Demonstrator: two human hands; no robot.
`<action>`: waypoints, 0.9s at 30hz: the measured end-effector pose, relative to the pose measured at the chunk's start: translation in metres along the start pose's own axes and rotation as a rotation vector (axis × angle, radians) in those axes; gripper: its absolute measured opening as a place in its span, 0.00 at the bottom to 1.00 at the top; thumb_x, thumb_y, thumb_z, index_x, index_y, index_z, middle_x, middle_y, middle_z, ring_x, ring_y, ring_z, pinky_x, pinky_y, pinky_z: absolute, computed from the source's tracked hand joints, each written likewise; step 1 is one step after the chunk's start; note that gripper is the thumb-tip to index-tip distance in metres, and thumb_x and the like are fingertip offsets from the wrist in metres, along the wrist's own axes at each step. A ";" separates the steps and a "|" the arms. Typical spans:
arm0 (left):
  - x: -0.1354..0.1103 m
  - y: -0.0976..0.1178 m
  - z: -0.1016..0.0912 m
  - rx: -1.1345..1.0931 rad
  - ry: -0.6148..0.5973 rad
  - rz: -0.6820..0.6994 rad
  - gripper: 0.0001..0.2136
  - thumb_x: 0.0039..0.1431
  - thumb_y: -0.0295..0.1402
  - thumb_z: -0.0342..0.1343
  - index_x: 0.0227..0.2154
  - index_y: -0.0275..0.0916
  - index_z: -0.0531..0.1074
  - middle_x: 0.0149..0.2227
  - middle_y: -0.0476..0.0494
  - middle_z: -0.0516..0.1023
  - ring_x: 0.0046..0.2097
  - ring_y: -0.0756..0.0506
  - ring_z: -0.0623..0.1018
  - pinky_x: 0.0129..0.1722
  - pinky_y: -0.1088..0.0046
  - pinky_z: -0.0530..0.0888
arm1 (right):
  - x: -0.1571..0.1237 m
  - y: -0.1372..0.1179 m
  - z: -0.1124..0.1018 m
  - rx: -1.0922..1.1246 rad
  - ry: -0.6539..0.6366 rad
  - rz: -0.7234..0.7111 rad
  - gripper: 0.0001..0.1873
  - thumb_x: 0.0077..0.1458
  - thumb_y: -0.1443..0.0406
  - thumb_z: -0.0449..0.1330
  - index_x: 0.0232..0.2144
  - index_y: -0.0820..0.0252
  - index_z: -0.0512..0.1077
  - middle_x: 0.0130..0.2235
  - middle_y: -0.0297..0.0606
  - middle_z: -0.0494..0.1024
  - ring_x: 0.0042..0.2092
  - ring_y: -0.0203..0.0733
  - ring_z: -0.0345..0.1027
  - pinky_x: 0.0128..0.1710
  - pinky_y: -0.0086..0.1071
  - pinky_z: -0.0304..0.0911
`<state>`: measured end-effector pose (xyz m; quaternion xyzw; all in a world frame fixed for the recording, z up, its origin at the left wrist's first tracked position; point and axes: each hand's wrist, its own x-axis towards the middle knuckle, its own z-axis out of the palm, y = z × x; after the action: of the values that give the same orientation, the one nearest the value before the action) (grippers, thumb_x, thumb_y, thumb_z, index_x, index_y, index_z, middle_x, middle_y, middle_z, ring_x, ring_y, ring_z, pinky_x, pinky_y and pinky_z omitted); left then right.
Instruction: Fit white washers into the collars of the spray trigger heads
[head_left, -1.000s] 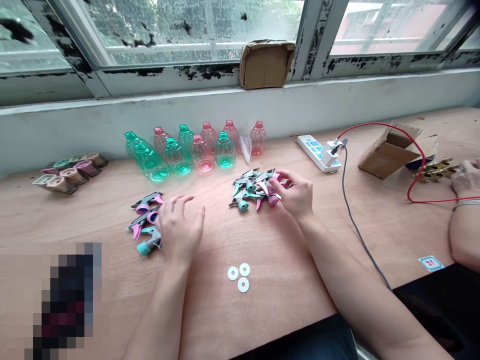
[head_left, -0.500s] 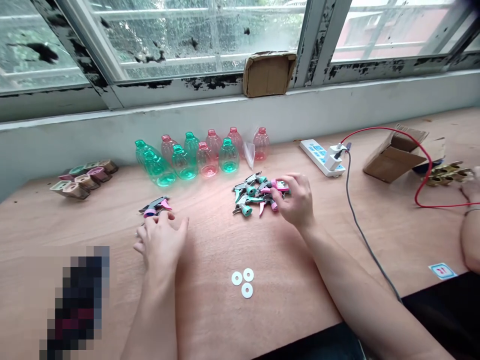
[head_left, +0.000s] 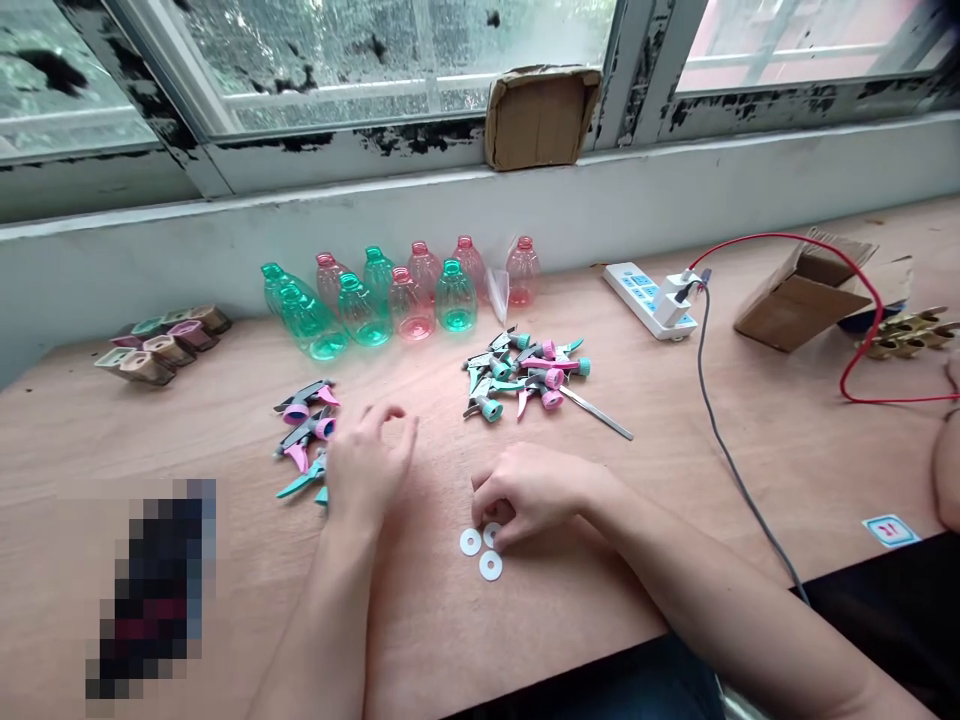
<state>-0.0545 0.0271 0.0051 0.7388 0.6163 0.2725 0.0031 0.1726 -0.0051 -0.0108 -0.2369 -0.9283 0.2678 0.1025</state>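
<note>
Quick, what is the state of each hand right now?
Left hand: half open, holding nothing visible.
Right hand: fingertips on a white washer, cannot tell if gripping.

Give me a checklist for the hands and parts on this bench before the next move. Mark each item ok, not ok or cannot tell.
1. Right hand at the white washers: ok, it covers part of the upper one.
2. Left hand holding nothing: ok, nothing shows in it.
3. Left hand clear of the left pile of sprayer heads: not ok, it sits against the pile's lower end.
4. Washers already fitted inside the sprayer heads: cannot tell, too small to see.
5. Leftmost green bottles upright: not ok, they lie tilted.
</note>
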 end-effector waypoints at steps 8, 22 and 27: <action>0.001 -0.036 -0.019 0.214 -0.228 -0.284 0.23 0.54 0.53 0.53 0.42 0.40 0.72 0.48 0.27 0.73 0.51 0.25 0.70 0.47 0.44 0.67 | 0.006 -0.008 -0.006 0.011 -0.144 0.083 0.06 0.48 0.65 0.67 0.31 0.59 0.76 0.30 0.29 0.75 0.27 0.30 0.60 0.24 0.26 0.47; -0.003 0.006 0.001 -0.329 -0.393 0.237 0.19 0.46 0.23 0.49 0.42 0.41 0.73 0.56 0.38 0.68 0.58 0.38 0.70 0.58 0.58 0.66 | 0.008 0.038 0.015 0.153 0.449 0.173 0.05 0.50 0.71 0.65 0.32 0.61 0.76 0.26 0.29 0.70 0.28 0.31 0.62 0.30 0.24 0.56; -0.004 0.015 0.003 -1.034 -0.191 -0.138 0.21 0.42 0.27 0.51 0.44 0.43 0.68 0.56 0.39 0.70 0.53 0.40 0.73 0.43 0.64 0.74 | 0.010 0.035 0.016 0.201 0.570 0.093 0.03 0.53 0.69 0.65 0.33 0.61 0.78 0.28 0.34 0.76 0.28 0.33 0.66 0.30 0.26 0.60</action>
<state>-0.0397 0.0206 0.0059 0.6203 0.4456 0.4715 0.4410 0.1728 0.0187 -0.0431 -0.3335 -0.8190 0.2857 0.3693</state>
